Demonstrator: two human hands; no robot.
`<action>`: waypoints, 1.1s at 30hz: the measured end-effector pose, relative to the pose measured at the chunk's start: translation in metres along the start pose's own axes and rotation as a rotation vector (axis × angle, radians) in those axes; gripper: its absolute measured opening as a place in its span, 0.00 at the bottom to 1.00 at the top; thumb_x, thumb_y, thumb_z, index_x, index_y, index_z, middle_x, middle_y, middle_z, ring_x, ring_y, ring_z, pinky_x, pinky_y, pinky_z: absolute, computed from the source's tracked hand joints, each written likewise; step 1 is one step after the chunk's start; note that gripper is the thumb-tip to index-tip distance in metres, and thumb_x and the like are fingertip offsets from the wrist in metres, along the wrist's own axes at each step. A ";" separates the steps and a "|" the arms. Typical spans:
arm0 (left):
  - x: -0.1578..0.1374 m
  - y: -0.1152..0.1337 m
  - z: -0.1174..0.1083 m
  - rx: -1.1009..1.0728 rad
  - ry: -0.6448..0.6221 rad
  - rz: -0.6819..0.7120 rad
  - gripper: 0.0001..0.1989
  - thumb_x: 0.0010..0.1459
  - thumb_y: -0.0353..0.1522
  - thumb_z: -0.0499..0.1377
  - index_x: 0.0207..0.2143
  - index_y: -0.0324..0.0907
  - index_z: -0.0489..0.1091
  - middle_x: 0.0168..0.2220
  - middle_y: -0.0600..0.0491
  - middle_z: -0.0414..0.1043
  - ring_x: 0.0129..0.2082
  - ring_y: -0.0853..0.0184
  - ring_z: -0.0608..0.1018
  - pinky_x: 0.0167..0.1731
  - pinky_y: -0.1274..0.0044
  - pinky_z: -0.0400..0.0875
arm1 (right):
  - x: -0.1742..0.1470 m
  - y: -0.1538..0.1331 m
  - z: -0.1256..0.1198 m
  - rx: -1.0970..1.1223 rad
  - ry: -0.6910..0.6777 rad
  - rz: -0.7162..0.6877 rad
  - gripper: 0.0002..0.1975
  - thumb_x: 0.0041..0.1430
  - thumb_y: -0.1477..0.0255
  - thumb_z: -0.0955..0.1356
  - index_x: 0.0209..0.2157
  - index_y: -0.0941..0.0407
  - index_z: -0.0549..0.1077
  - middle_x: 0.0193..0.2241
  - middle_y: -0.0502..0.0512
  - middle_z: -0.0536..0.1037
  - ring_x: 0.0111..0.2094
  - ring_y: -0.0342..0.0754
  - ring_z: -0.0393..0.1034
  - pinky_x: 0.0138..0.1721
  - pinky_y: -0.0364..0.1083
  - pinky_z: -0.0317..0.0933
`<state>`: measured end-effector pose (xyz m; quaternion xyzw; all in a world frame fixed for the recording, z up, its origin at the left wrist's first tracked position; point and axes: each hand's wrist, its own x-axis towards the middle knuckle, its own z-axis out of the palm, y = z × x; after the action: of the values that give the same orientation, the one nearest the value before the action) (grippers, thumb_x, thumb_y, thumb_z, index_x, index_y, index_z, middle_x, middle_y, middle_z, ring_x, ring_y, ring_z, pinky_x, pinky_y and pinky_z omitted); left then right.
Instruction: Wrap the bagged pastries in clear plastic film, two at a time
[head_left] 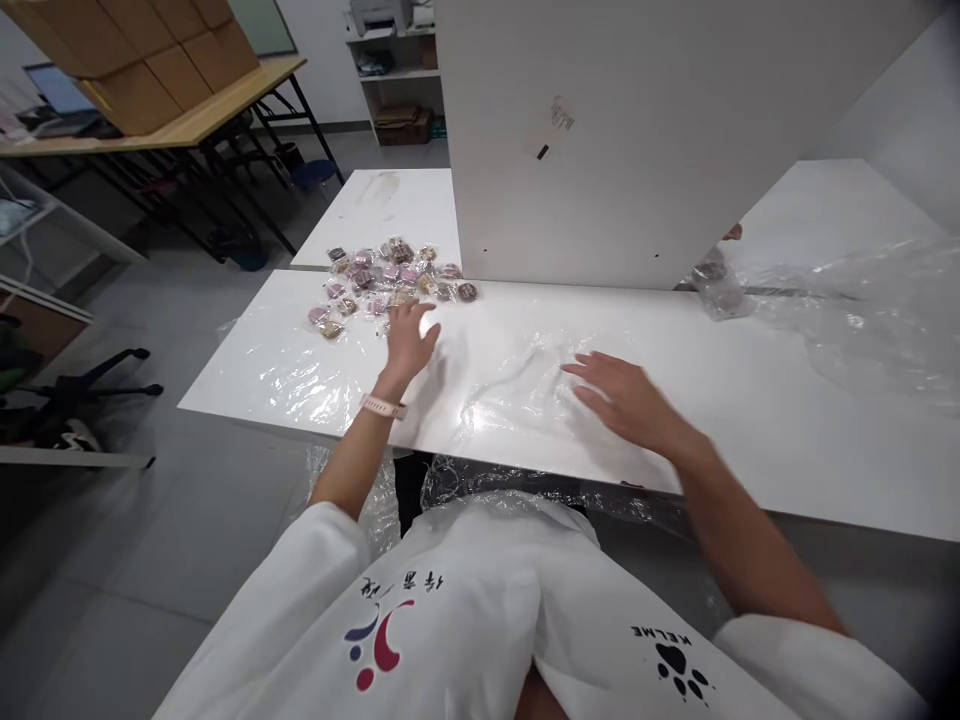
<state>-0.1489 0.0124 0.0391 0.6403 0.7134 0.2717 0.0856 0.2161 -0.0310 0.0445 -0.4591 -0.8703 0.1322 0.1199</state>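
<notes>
Where the left hand extends, wrapped pieces (some pink) lie just beyond.

The brand "KELME" is printed, upside down to the view, on the white shirt, beside a black paw. Chinese characters are set near a red-and-blue logo, perhaps too soft to be read surely. The panel's label cannot be read.
</notes>
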 end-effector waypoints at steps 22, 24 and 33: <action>0.076 0.011 0.085 0.170 -0.164 0.120 0.13 0.65 0.36 0.55 0.50 0.43 0.68 0.48 0.41 0.68 0.47 0.55 0.71 0.39 0.69 0.68 | 0.097 0.023 0.100 -0.132 0.043 0.138 0.29 0.70 0.52 0.50 0.67 0.41 0.59 0.71 0.49 0.51 0.71 0.55 0.41 0.68 0.64 0.39; 0.084 0.013 0.074 0.029 -0.112 0.020 0.10 0.65 0.34 0.55 0.47 0.42 0.68 0.45 0.43 0.69 0.42 0.59 0.73 0.38 0.70 0.69 | 0.100 0.023 0.100 -0.117 0.053 0.139 0.28 0.71 0.54 0.50 0.66 0.42 0.60 0.70 0.49 0.53 0.71 0.55 0.42 0.68 0.63 0.39; -0.058 0.101 0.048 -0.397 -0.172 0.791 0.14 0.68 0.38 0.54 0.53 0.47 0.66 0.44 0.49 0.71 0.38 0.68 0.75 0.35 0.75 0.71 | 0.116 0.036 0.093 0.067 0.178 0.209 0.27 0.72 0.66 0.49 0.62 0.53 0.67 0.66 0.52 0.64 0.67 0.49 0.53 0.65 0.54 0.49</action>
<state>-0.0294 -0.0265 0.0362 0.8552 0.3381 0.3609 0.1554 0.1490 0.0737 -0.0450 -0.5527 -0.7988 0.1318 0.1975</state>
